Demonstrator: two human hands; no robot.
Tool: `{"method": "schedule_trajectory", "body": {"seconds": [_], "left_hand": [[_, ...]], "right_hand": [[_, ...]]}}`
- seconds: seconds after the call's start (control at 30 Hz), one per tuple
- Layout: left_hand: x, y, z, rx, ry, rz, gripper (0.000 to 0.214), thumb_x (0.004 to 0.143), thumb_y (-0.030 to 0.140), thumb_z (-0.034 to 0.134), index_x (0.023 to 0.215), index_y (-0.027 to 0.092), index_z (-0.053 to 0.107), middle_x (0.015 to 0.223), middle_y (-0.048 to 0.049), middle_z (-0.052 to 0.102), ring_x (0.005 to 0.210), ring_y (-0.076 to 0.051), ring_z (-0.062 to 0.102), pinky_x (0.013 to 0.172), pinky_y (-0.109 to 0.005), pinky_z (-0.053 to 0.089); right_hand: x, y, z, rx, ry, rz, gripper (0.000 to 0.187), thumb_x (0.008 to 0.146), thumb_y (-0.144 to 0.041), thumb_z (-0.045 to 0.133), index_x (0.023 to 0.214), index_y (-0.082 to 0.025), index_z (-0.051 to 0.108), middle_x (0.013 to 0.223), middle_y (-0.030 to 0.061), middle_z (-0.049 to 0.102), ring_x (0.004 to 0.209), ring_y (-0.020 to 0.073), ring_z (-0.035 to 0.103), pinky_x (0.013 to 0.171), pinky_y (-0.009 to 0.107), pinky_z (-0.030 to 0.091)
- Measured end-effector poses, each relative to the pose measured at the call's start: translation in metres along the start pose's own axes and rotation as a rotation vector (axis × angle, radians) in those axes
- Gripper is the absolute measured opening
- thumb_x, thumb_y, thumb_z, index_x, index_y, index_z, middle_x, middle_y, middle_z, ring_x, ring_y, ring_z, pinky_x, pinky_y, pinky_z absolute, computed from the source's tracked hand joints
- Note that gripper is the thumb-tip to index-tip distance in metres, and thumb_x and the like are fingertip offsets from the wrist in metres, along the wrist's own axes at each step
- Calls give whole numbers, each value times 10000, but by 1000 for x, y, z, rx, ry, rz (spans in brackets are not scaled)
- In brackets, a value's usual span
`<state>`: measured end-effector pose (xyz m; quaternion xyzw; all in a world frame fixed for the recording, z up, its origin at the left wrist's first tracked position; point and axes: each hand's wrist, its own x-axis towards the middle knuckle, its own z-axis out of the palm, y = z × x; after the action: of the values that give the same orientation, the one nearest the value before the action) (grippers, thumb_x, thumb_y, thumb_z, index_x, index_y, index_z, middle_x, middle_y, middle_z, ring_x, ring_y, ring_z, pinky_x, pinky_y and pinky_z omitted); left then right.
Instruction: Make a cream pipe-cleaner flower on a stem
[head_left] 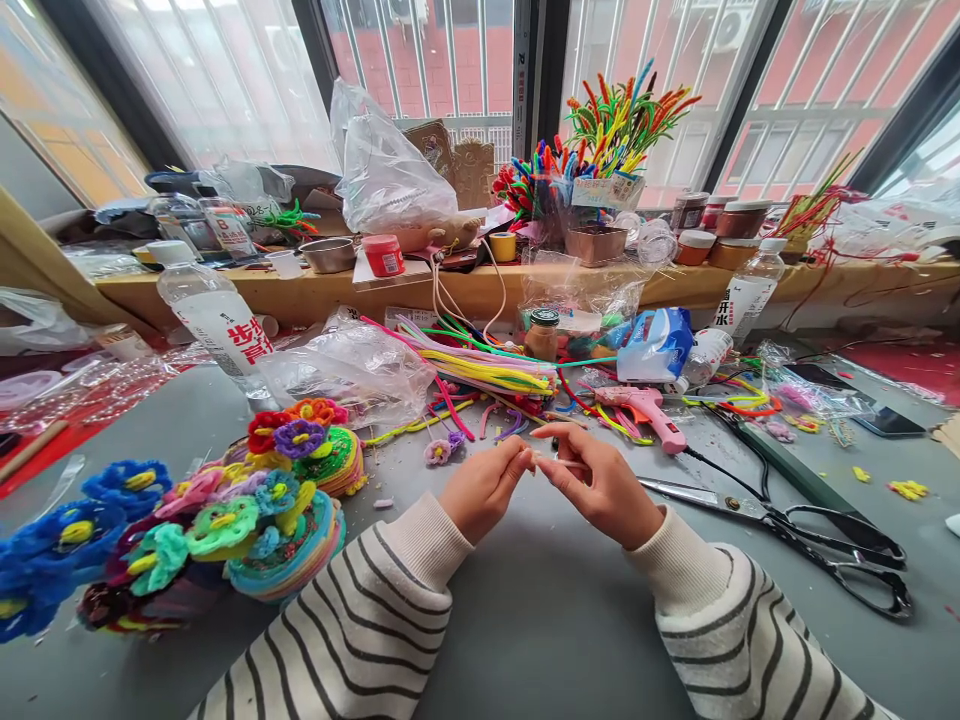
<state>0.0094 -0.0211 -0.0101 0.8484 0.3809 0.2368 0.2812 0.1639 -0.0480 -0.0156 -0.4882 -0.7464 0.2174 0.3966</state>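
Note:
My left hand (484, 487) and my right hand (600, 485) meet over the grey table (540, 610), both with fingers pinched on a thin pale pipe cleaner (559, 462) that runs between them. Both arms wear striped cream sleeves. A small purple pipe-cleaner flower (439, 450) lies just beyond my left hand. A pile of finished pipe-cleaner flowers (225, 520) in blue, green, pink and red sits at the left of the table.
Black scissors (817, 535) lie to the right, a pink glue gun (649, 410) beyond my hands. Loose coloured pipe cleaners (487, 370), a plastic bag (352, 370), a water bottle (217, 320) and a small jar (543, 335) crowd the back. A phone (889, 422) lies far right.

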Motion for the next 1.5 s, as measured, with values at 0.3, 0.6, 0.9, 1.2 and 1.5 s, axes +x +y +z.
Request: {"method": "schedule_trajectory", "body": {"seconds": [0.3,0.6,0.9,1.2,1.5], "left_hand": [[-1,0,1,-208,36,54,250,808,286,251,722,156,446,586,27,373,527,-68,343,526,-187,305],[-2,1,4,-481,-19,14,253,801,317,271,695,153,433,558,39,323,481,-55,286,462,-186,266],[-3,3,3,-561,-85,-50,276,790,365,278,663,157,407,529,51,274,454,-53,249,422,-192,229],[0,2,0,-233,15,-28,313,801,312,264,611,146,449,510,45,308,465,-60,295,456,-188,261],[2,1,-1,-135,16,-49,338,800,311,240,586,152,446,512,37,356,487,-68,339,473,-185,294]], "right_hand": [[3,-1,-6,87,-74,-17,231,817,-291,310,770,-165,498,616,-6,481,558,100,426,535,216,336],[2,12,-9,379,-247,-21,205,770,-349,408,738,-155,465,633,-2,472,533,83,408,477,199,335],[0,4,-14,182,-236,-91,164,788,-302,379,762,-160,457,595,-4,467,490,79,379,451,198,323],[-1,6,-9,-48,-132,-89,191,788,-296,373,860,-165,490,526,-31,439,431,73,334,433,193,294],[0,9,-7,-153,-46,-238,184,790,-206,370,848,-182,543,740,25,593,540,90,473,544,199,364]]}}
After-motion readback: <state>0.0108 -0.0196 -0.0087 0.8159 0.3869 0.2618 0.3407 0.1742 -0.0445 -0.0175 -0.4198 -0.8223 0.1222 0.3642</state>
